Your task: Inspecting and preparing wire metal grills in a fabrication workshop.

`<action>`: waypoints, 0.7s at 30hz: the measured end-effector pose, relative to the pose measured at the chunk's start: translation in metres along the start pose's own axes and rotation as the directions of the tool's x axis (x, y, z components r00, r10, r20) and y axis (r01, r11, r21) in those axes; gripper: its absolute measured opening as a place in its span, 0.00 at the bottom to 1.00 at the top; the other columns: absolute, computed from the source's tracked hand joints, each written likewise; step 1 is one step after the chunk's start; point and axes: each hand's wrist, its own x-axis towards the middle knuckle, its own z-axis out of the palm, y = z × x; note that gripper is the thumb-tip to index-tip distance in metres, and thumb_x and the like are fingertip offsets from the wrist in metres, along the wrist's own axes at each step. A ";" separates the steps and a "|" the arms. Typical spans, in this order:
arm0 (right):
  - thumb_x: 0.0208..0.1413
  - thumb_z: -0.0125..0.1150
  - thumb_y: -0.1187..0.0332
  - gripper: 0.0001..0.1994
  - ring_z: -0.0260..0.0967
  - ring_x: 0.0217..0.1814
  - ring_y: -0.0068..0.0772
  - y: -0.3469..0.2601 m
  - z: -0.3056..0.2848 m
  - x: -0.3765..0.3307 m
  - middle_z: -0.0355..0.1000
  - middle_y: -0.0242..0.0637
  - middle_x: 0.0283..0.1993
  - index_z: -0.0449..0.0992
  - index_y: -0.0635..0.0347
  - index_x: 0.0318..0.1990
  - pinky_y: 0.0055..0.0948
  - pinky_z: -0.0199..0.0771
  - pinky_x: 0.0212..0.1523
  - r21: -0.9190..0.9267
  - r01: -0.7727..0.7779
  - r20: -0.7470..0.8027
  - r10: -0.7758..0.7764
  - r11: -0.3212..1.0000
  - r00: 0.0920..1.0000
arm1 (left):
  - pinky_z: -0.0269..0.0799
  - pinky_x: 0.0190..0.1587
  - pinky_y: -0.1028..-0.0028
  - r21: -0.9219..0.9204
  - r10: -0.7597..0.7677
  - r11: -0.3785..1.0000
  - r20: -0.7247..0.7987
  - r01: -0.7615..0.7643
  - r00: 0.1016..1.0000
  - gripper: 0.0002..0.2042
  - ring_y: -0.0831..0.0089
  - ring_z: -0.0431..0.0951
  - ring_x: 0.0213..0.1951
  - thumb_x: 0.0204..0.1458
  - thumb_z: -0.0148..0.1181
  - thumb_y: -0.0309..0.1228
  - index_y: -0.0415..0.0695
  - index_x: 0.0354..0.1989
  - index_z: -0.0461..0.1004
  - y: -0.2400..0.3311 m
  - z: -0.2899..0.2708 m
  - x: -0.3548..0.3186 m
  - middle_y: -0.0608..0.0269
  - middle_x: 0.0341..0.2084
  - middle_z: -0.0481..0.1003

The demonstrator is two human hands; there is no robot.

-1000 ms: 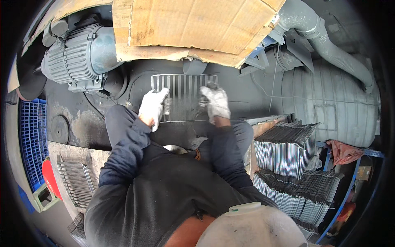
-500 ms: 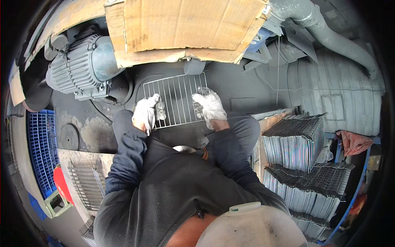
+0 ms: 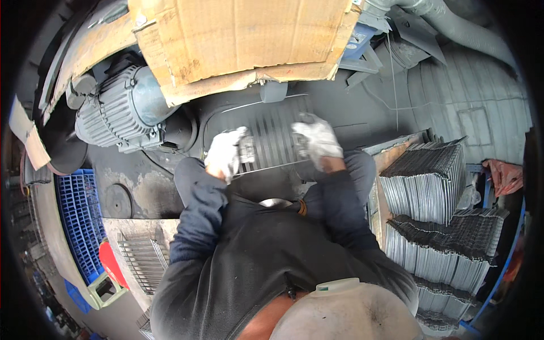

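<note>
1. The rack (image 3: 272, 135) was between the two hands, out in front of the belly and over the dark bench (image 3: 348, 110).
2. The left hand (image 3: 228, 152) had hold of its left side. From that grip, the rack lay to the right.
3. The right hand (image 3: 318, 140) had hold of its right side. From that grip, the rack lay to the left.
4. Neither hand looked nearer to the rack. Each one was on it, at its own end.
5. The long way of the rack seemed to go from hand to hand, but the blur made this hard to tell. The right end sat a bit farther from the body than the left.
6. Both hands wore white gloves with dark, dirty finger parts. The fingers looked curled on the rack, but I could not see each one.
7. The rack was flat and made of thin metal bars. The bars ran away from the body in a row, with a thin rim at the near and far edges.
8. It looked gray and smeared, with light and dark stripes. I could not tell if it touched the bench.
9. The far rim was just below the gray block (image 3: 273, 92), by the card (image 3: 243, 42).
</note>
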 end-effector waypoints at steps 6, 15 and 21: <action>0.62 0.71 0.68 0.28 0.68 0.20 0.23 0.004 0.025 0.011 0.78 0.32 0.34 0.67 0.57 0.68 0.27 0.67 0.17 -0.151 -0.019 0.065 0.029 0.988 0.997 | 0.79 0.28 0.66 -0.191 -0.107 0.972 0.154 0.136 0.982 0.10 0.70 0.76 0.24 0.68 0.59 0.38 0.46 0.37 0.75 0.013 -0.033 -0.016 0.66 0.26 0.76; 0.62 0.70 0.65 0.29 0.73 0.31 0.22 -0.033 -0.080 -0.026 0.79 0.34 0.42 0.70 0.64 0.68 0.23 0.70 0.27 -0.050 0.024 -0.201 -0.034 0.998 0.979 | 0.83 0.35 0.63 0.061 0.031 0.997 0.289 -0.051 0.957 0.13 0.67 0.82 0.37 0.67 0.58 0.32 0.36 0.53 0.78 -0.013 0.079 0.022 0.58 0.35 0.80; 0.61 0.69 0.69 0.22 0.61 0.16 0.22 -0.008 0.040 0.017 0.67 0.27 0.24 0.70 0.61 0.60 0.28 0.59 0.16 -0.063 -0.003 0.145 0.012 0.998 0.989 | 0.79 0.32 0.61 -0.175 -0.089 0.977 0.203 0.126 0.975 0.07 0.70 0.76 0.27 0.68 0.56 0.34 0.46 0.40 0.75 0.025 -0.039 -0.023 0.67 0.28 0.75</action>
